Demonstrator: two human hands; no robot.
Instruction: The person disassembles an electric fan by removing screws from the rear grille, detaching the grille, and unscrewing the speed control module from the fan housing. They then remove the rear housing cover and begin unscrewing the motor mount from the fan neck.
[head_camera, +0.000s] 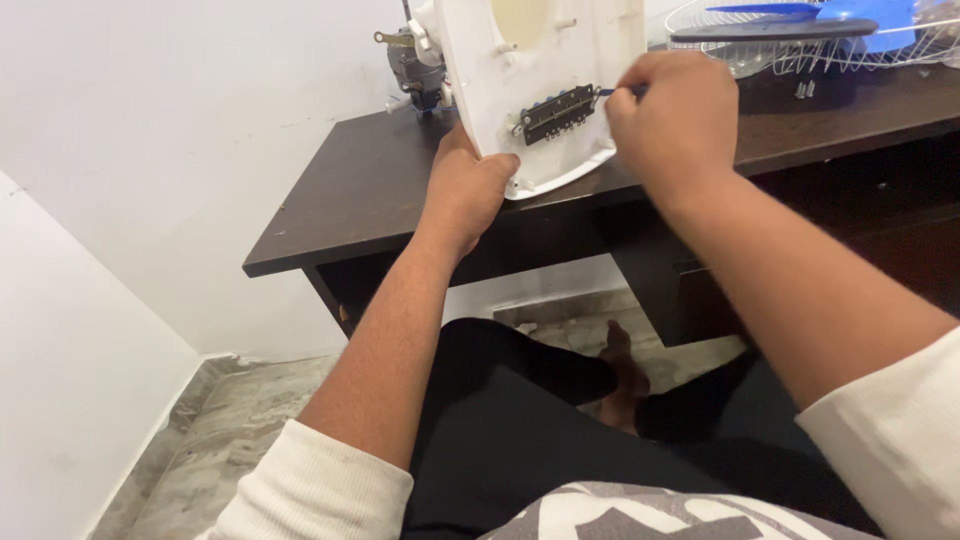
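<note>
At the top centre of the frame, a white plastic housing (540, 90), its top cut off, carries a dark switch block (556, 113). The left hand (466, 190) has its grip closed on the lower edge. The right hand (672, 120) pinches something hidden beside the block, above the dark bench (370, 190).
</note>
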